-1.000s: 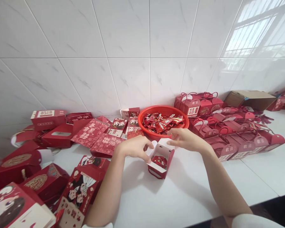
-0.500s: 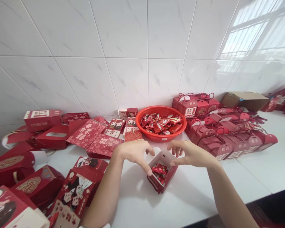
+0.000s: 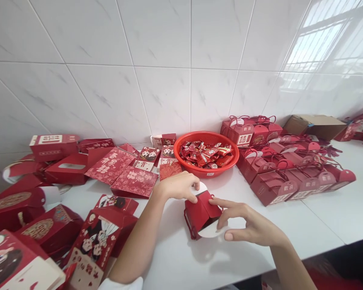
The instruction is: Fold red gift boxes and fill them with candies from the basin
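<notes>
A small red gift box (image 3: 199,213) stands on the white table in front of me. Its two red top panels are folded inward, leaving a dark gap near the front, and the candy inside is hidden. At its back edge, my left hand (image 3: 178,187) has thumb and curled fingers closed about the rounded white back flap (image 3: 202,187). The index finger of my right hand (image 3: 245,221) presses on a red panel. Its other fingers are spread beside the white front flap (image 3: 208,230), the middle one touching it, the thumb apart from it.
Behind the box is a red plastic basket (image 3: 206,174) of wrapped candies (image 3: 204,155). Closed gift boxes with cord handles (image 3: 275,185) stand in rows at right, before a cardboard box (image 3: 314,123). Unfilled-looking red boxes (image 3: 66,167) crowd the left. A tiled wall (image 3: 163,100) rises behind.
The box's red side panels have been folded down over the candy. My right hand moved down toward the front flap; my left hand stays at the back, fingers closer together.
</notes>
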A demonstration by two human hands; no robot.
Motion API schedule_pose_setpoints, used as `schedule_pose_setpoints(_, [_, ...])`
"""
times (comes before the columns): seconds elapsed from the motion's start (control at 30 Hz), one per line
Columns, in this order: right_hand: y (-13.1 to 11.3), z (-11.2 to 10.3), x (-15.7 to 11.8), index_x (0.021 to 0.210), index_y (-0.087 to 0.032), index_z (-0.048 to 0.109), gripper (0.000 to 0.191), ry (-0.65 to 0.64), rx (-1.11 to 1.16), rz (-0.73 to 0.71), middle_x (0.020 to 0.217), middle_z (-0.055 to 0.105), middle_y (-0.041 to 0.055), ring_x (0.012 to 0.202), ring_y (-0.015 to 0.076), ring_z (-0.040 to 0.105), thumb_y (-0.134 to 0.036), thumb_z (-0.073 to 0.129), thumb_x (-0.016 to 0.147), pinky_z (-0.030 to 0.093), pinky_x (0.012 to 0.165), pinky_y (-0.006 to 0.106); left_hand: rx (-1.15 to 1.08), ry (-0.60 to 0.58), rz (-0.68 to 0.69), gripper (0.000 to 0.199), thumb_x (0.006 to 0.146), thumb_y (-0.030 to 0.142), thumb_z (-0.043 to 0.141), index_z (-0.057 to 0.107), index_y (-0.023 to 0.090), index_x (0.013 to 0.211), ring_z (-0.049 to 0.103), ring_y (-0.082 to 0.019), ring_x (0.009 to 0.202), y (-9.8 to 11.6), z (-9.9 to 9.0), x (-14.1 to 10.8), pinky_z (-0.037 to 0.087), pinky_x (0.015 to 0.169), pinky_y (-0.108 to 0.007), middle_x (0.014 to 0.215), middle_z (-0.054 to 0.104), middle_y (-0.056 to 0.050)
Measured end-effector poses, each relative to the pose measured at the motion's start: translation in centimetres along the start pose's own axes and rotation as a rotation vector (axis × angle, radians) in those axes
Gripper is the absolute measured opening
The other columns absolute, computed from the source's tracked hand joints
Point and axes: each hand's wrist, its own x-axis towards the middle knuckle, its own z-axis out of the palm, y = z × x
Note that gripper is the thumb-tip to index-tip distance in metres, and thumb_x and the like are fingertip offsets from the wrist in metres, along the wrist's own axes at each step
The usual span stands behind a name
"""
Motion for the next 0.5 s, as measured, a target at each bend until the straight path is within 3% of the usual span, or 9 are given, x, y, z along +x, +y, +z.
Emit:
schedule_pose_setpoints(0.17, [0.8,1.9,0.2,0.088,-0.024,0.073,0.03,0.132,0.024,0.058,0.139,0.06,0.0122,0.147,0.0339,0.035,-0.053,0.074,0.082,0.031,0.116,0.052,0.03,0.025,-0.015,0.048,0.071,0.031,0.075,0.06,0.022,0.116,0.06,-0.026,0.104,0.3,0.6,0.4,0.044,0.072,-0.027,0.111,0.066,-0.005])
schedule_pose_setpoints(0.3, [1.7,3.1,0.6,0.085,-0.023,0.066,0.031,0.279,0.028,0.038,0.136,0.062,0.0138,0.134,0.0338,0.05,-0.054,0.07,0.085,0.041,0.108,0.048,-0.006,0.045,0.023,0.063,0.07,0.023,0.072,0.047,0.021,0.128,0.063,-0.023,0.088,0.8,1.0,0.6,0.041,0.062,-0.026,0.094,0.067,-0.002])
schedule_pose_setpoints(0.43, [2.4,4.1,1.6,0.081,-0.023,0.058,0.031,0.452,-0.024,0.026,0.117,0.069,0.0123,0.113,0.0285,0.063,-0.052,0.061,0.092,0.049,0.094,0.04,-0.03,0.063,0.1,0.034,0.077,0.038,0.069,0.06,0.021,0.105,0.063,-0.022,0.087,1.2,1.0,0.5,0.039,0.063,-0.026,0.094,0.069,-0.003])
schedule_pose_setpoints(0.5, [2.9,4.7,2.3,0.083,-0.023,0.056,0.027,0.529,-0.063,0.036,0.115,0.068,0.0107,0.11,0.027,0.063,-0.048,0.059,0.093,0.049,0.092,0.039,-0.051,0.046,0.129,0.029,0.087,0.047,0.057,0.065,0.019,0.087,0.063,-0.021,0.081,1.2,0.9,0.4,0.038,0.062,-0.027,0.089,0.07,-0.004])
